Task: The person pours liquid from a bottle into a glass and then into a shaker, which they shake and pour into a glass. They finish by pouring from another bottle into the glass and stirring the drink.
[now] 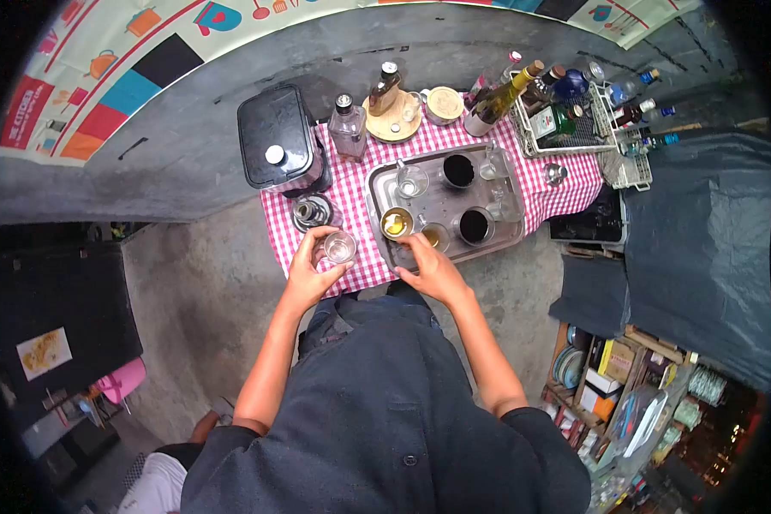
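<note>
My left hand (pixel 313 272) is closed round a small clear glass (pixel 340 248), thumb on the near side and fingers on the far side, over the checked cloth. My right hand (pixel 437 272) is at the tray's near left corner, thumb and fingers apart and nothing between them. Its fingertips come right up to a cup (pixel 397 224) with yellow pieces inside, and beside a glass mug (pixel 435 236) of amber liquid. These stand on a brown tray (pixel 385 190) with a clear mug (pixel 412 181), two dark-filled cups (pixel 458 170) and more clear mugs (pixel 499 206).
A dark bottle (pixel 313 212) stands just beyond my left hand. Behind are a black lidded bin (pixel 276 137), a square bottle (pixel 347 128), a wooden plate (pixel 394 128) and a wine bottle (pixel 499 103). A wire basket (pixel 565 146) of bottles stands right. Someone sits lower left.
</note>
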{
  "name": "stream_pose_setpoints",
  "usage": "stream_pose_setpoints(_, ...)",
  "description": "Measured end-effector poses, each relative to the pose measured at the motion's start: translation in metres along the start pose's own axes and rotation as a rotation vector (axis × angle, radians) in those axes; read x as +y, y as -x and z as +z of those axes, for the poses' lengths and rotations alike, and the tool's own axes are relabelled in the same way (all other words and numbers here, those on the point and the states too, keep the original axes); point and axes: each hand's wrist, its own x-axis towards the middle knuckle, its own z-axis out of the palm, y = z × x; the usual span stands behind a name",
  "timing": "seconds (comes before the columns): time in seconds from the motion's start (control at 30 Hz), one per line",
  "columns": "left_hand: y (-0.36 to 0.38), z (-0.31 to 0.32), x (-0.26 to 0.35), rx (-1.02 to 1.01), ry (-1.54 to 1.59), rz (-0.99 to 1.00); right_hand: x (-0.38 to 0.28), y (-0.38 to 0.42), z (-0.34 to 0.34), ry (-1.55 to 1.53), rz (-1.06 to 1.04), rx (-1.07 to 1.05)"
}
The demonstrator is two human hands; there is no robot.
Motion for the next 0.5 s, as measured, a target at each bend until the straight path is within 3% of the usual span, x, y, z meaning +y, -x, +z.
stream_pose_setpoints(0.2,0.005,-0.047,-0.007,-0.067,-0.018,-0.1,-0.042,-0.027,0.045,-0.018,0.041,-0.012)
stream_pose_setpoints(0.5,-0.002,-0.089,-0.019,-0.19,-0.049,-0.077,-0.028,-0.067,0.103,-0.016,-0.045,0.125)
